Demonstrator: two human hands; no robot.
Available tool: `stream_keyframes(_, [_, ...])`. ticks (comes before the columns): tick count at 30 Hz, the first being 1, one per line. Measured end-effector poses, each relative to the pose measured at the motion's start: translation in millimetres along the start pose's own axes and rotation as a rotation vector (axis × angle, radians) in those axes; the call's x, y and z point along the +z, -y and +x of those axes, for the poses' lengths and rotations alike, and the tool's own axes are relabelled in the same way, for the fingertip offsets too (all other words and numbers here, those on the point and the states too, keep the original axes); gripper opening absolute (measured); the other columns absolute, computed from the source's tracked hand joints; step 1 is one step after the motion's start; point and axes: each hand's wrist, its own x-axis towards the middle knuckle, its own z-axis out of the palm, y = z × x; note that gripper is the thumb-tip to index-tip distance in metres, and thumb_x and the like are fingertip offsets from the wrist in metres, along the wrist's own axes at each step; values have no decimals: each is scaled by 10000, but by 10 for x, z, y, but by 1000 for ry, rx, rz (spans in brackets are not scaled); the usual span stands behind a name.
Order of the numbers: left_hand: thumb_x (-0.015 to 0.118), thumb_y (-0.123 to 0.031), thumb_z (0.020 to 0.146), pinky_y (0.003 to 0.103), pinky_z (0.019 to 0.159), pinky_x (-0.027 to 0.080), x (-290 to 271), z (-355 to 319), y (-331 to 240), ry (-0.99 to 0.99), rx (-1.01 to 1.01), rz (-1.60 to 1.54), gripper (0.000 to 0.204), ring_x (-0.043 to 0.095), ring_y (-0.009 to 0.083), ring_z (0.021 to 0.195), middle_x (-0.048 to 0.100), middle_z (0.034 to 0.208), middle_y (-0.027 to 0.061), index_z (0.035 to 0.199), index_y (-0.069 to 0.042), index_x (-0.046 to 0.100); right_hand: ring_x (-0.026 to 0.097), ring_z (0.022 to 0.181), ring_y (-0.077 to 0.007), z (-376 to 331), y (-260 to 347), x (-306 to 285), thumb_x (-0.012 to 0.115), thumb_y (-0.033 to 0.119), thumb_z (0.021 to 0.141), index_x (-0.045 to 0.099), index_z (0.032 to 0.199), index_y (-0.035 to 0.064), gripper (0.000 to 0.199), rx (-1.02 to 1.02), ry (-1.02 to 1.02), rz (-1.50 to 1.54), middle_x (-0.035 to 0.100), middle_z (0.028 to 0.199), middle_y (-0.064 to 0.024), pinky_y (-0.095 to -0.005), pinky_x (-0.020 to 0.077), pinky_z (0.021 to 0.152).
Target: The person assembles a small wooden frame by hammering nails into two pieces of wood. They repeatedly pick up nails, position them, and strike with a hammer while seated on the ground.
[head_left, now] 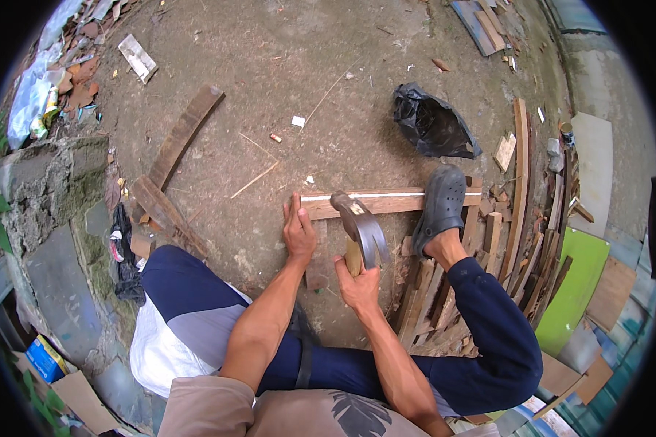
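Observation:
My right hand (358,288) is wrapped round the wooden handle of a claw hammer (361,229), whose metal head is raised in front of a wooden plank (393,206). A white strip (408,194) runs along the plank's far edge. At the plank's left end, my left hand (299,231) grips the wood with fingers over its end. My foot in a grey clog (444,200) rests on the plank toward its right end. Another piece of wood (316,255) lies under the left part, mostly hidden by my hands and the plank. No nail can be made out.
Loose boards (186,135) lie to the left beside a broken concrete block (51,189). A black plastic bag (434,124) sits beyond the clog. Stacked wood strips (521,189) and a green panel (574,288) line the right side. Litter (33,102) is heaped far left.

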Motion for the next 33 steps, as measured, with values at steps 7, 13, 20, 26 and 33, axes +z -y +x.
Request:
stream_keyframes(7, [334,-246,1086,470,1208,326,-5,4,13,9,-3,17,505,539,403,1322,556,1423,258,1431,91,485,662,618,-325,61,-113,87,711,185,878,679,883,5,182,134,75,-143,637,670,-192,-434,512,634])
stream_keyframes(13, [328,-258,1088,465,1209,327,13,13,-24,16,16,-5,514,540,402,1320,552,1425,260,1432,91,484,651,639,-290,10,-83,40,697,226,880,668,877,-8,236,-26,27,-47,636,688,-187,-423,508,640])
stream_keyframes(20, [324,-266,1088,470,1204,334,-16,23,0,8,19,-8,523,544,402,1315,552,1421,269,1428,97,484,657,636,-300,-11,92,54,691,214,863,681,900,-5,222,45,63,-41,653,699,-198,-415,516,636])
stream_keyframes(26, [308,-265,1090,471,1207,327,6,16,-29,32,0,-8,530,545,400,1315,553,1422,266,1424,108,480,671,619,-282,18,-218,132,700,188,875,694,912,-9,201,58,56,-105,660,679,-179,-419,521,636])
stream_keyframes(33, [309,-278,1088,469,1209,325,6,17,-30,19,-4,-23,535,547,405,1312,562,1412,265,1422,98,492,662,625,-275,-22,-269,166,677,197,867,680,879,-22,219,-104,-19,108,645,670,-197,-418,508,623])
